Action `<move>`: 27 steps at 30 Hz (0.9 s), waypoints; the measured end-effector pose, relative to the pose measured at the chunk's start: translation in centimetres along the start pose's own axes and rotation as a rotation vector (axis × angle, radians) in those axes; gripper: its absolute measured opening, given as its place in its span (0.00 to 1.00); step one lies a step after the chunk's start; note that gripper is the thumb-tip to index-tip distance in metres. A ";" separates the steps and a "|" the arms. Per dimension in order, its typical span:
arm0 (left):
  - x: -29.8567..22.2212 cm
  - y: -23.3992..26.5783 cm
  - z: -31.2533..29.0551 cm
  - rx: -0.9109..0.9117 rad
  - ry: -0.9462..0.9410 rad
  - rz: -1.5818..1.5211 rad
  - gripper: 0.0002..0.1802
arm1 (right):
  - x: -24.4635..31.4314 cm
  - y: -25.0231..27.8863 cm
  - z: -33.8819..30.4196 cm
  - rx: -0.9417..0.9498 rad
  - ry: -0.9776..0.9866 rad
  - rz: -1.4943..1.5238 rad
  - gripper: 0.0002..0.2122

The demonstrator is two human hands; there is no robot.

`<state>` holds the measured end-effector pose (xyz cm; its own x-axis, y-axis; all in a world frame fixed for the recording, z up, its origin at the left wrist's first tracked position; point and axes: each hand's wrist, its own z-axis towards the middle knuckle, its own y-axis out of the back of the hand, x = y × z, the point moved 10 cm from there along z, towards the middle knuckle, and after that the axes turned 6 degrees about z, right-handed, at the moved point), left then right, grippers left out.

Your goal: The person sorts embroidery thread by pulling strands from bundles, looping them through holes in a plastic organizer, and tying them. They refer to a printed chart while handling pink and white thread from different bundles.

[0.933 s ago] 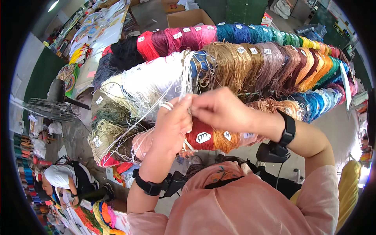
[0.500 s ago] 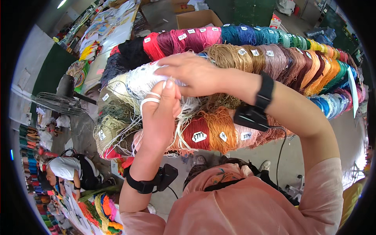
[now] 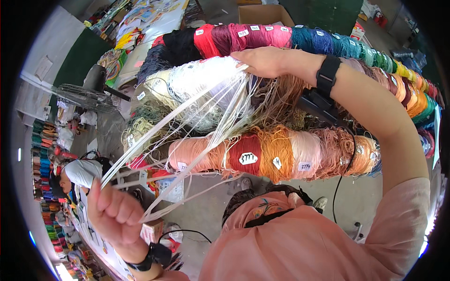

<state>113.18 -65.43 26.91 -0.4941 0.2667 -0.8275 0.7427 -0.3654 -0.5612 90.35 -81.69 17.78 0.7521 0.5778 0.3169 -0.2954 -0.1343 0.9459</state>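
My left hand (image 3: pixel 116 213), low on the left, is closed in a fist around white thread strands (image 3: pixel 151 136). They stretch taut in a fan up to my right hand (image 3: pixel 263 62), while a few looser strands loop below. The right hand's fingertips are pinched on the strands' upper end, beside a thick white thread hank (image 3: pixel 201 77) on the middle row. Its thumb side shows, but the other fingers are partly hidden. Loose thin threads hang below the white hank.
Rows of coloured thread hanks with small tags (image 3: pixel 248 158) run across in front of me. A black fan (image 3: pixel 96 79) stands left, near a cluttered table (image 3: pixel 161 21). Another person (image 3: pixel 82 173) bends at the lower left. A cardboard box (image 3: pixel 265 14) sits behind the rows.
My left hand has moved from the white hank down to the lower left, drawing the white strands out long. The right hand has moved slightly up and right; the view has shifted.
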 end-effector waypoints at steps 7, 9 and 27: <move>-10.0 3.8 -10.1 -0.206 -0.475 -0.049 0.21 | 0.3 -0.6 0.5 0.088 -0.018 -0.002 0.16; -11.8 6.2 -12.7 -0.270 -0.519 -0.056 0.20 | -0.5 -1.1 0.3 0.131 -0.059 -0.002 0.16; -16.1 9.1 -29.6 -1.719 -0.655 1.696 0.07 | -0.6 -0.7 0.9 0.076 -0.003 0.046 0.16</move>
<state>141.24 -46.69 35.70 0.8259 0.3558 -0.4374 -0.1344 0.8777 0.4600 90.59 -82.68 17.00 0.7403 0.5675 0.3604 -0.2845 -0.2213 0.9328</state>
